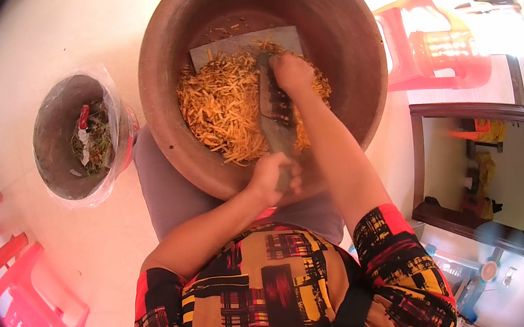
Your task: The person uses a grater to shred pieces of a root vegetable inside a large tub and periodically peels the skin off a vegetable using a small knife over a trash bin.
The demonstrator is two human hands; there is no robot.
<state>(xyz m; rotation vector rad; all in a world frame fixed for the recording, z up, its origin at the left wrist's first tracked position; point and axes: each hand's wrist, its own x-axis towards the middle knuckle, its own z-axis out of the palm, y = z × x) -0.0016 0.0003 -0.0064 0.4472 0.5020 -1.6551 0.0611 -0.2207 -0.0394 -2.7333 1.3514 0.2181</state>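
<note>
A long dark grater [269, 100] with rows of raised slots slants across a big brown basin [360, 51]. Its handle comes toward me over the near rim, and my left hand [272, 179] is closed around it. My right hand [293, 73] is closed in a fist at the grater's far end, pressed against its face. Whatever the fist holds is hidden by the fingers. A heap of thin orange-yellow shreds [218, 106] lies in the basin, on and around a flat grey board [282, 36] beneath the grater.
On the left stands a bin [48, 125] lined with clear plastic, with green scraps and a red wrapper inside. Red plastic chairs [39, 279] stand at the lower left, and a red chair [426, 49] is at the right. A dark-framed cabinet or mirror [480, 111] lies farther right.
</note>
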